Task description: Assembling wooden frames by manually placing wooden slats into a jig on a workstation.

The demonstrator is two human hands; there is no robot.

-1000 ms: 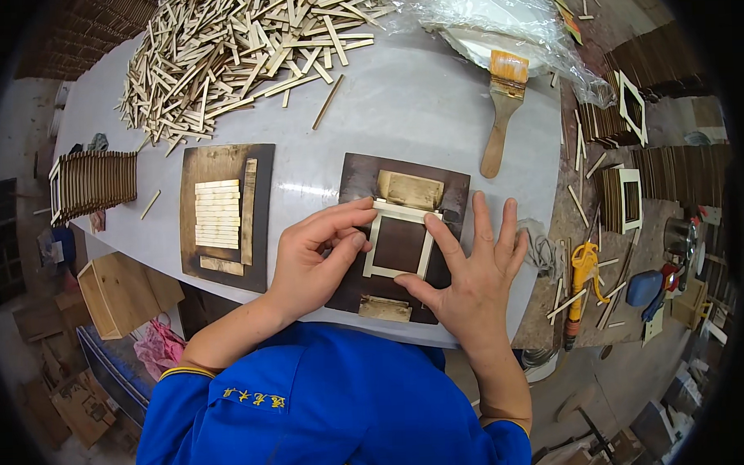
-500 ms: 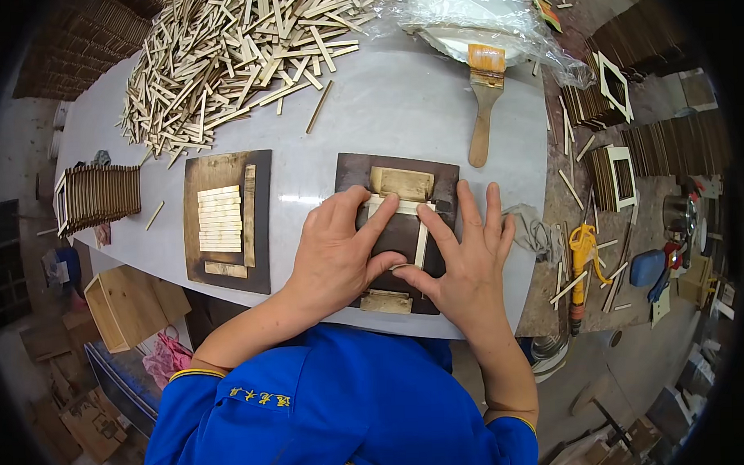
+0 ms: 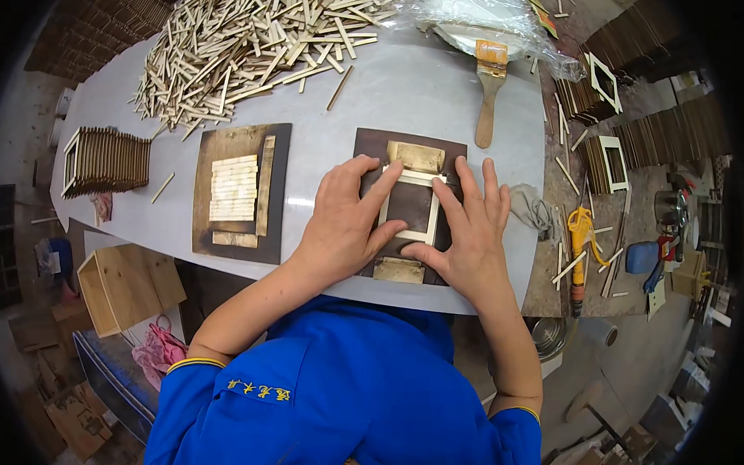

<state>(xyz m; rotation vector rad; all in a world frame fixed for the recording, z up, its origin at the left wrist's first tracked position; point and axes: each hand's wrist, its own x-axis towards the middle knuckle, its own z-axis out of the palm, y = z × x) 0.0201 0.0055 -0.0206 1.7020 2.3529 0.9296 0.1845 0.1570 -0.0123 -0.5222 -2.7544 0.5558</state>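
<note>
A small rectangular frame of pale wooden strips (image 3: 422, 236) lies on a dark board (image 3: 369, 142), between two stained wooden blocks, the far block (image 3: 416, 157) and the near block (image 3: 399, 270). My left hand (image 3: 339, 221) spans the frame's left side, forefinger on the far left corner and thumb by the near left one. At the right, my right hand (image 3: 470, 237) has its forefinger at the far right corner and its thumb by the near strip. Both hands press the frame between forefinger and thumb; their other fingers are spread. Fingers hide parts of the frame.
Left of it, a second board (image 3: 277, 211) carries a row of pale strips (image 3: 234, 188). A heap of loose strips (image 3: 243, 57) covers the far left. A brush (image 3: 488, 97) lies by a plastic-wrapped dish (image 3: 467, 12). Stacked frames (image 3: 107, 162) stand left; a yellow glue gun (image 3: 580, 246) lies right.
My thumbs have drawn apart from each other, and more of the frame's opening and near strip shows. The whole view has shifted slightly, with the boards appearing higher and further right.
</note>
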